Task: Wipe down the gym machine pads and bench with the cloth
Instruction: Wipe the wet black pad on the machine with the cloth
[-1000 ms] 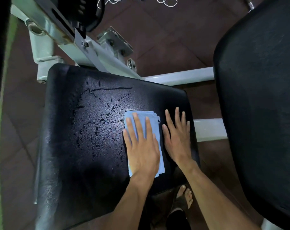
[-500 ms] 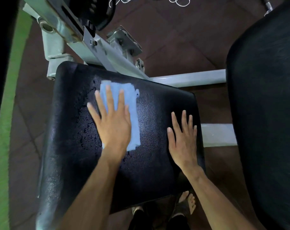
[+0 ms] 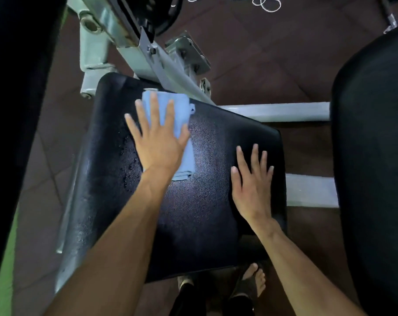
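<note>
A black padded seat [image 3: 193, 213] of the gym machine fills the middle of the view. A folded light blue cloth [image 3: 179, 108] lies flat on its far part, near the far edge. My left hand [image 3: 158, 144] presses flat on the cloth with fingers spread. My right hand [image 3: 253, 185] rests flat on the bare pad near its right edge, holding nothing. A few water drops remain on the pad left of the cloth.
A grey metal frame [image 3: 129, 42] with bolts rises beyond the seat. Two white bars [image 3: 275, 111] run right toward a second large black pad [image 3: 375, 156]. Brown floor tiles surround the machine; my feet [image 3: 255, 281] stand below the seat.
My left hand has slid the cloth from beside my right hand leftward and toward the far edge of the seat. The wet streaks in the middle are gone. My right hand stayed put.
</note>
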Demonstrator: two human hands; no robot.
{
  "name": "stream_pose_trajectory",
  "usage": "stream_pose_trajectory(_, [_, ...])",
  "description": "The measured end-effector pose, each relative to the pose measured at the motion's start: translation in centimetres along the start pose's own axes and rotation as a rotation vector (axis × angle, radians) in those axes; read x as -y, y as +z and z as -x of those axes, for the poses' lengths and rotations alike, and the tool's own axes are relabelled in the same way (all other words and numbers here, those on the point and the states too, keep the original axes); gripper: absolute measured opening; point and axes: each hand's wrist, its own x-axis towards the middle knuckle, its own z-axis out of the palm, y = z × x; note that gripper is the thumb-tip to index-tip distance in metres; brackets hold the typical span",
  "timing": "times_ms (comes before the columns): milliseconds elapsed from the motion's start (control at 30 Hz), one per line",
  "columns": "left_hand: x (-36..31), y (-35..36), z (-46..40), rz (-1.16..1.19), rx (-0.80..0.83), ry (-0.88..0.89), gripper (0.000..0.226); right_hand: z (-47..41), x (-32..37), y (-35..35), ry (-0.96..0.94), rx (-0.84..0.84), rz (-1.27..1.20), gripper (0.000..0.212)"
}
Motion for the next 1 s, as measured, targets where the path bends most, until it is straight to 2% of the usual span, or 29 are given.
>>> stream_pose_trajectory(100, [1.5,-0.8,5.0,0.009,-0.022,-0.099,0.063,-1.2,1.5,0.1,-0.046,0.013,0.019,0.053])
stream_pose_trajectory(233, [-0.1,-0.6,11.5,-0.019,0.047,-0.039,0.067,-0.9,2.2,0.4,-0.022,-0.007,0.018,0.053])
stream_pose_trajectory(400, [-1.9,-0.2,3.5,0.009,0.049,0.068,0.069,-0.7,2.7,0.8,0.003,-0.025,0.001,0.053])
stream_pose_trajectory(533, [2.5,-0.8,-1.6,0.031,-0.035,-0.067,0.071,-0.5,3.5,1.1,-0.006,-0.021,-0.002,0.053])
stream_pose_trajectory(633, [4.3,-1.6,0.0,0.036,-0.065,-0.179,0.068,-0.2,3.3,0.9,-0.026,-0.008,-0.024,0.053])
stream_pose_trajectory(700, [4.5,-1.9,4.2,0.001,-0.088,-0.208,0.065,0.2,3.1,0.7,-0.045,0.007,-0.047,0.052])
stream_pose_trajectory(833, [2.2,-1.7,13.0,-0.001,0.016,-0.123,0.068,0.7,2.9,0.5,-0.055,0.016,-0.06,0.053])
stream_pose_trajectory(900, [0.6,-1.2,10.8,-0.006,0.039,-0.074,0.066,0.6,3.0,0.6,-0.047,0.012,-0.064,0.052])
stream_pose_trajectory(1000, [-1.2,-0.3,2.6,0.016,0.024,0.035,0.064,0.6,3.0,0.8,-0.034,0.006,-0.074,0.052])
